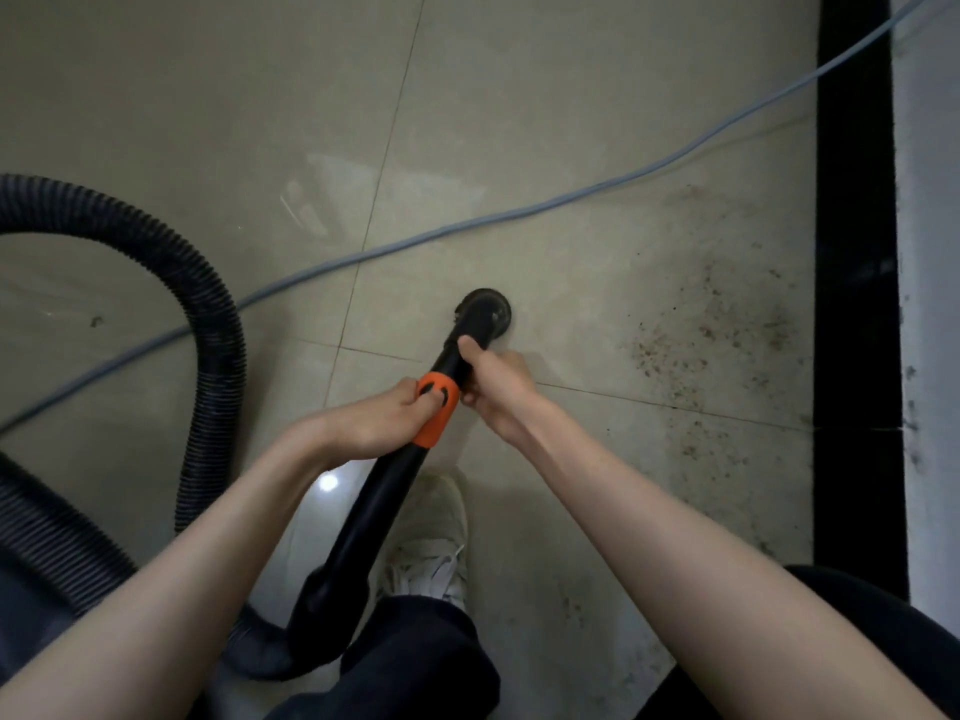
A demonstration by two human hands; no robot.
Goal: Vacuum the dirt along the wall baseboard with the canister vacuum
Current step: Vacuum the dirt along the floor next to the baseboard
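Holding the black wand (384,491) with both hands, left hand (387,420) clamped at the orange collar (437,415), right hand (493,384) clamped lower, you should slide the round nozzle (485,311) right toward the dirt (711,345) beside the black baseboard (854,252), slowly, passing clear of the grey cable (467,226).

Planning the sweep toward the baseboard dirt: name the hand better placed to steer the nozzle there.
Right, probably. The right hand grips the wand nearest the nozzle, on the side facing the dirt; the left hand holds the orange collar farther back.
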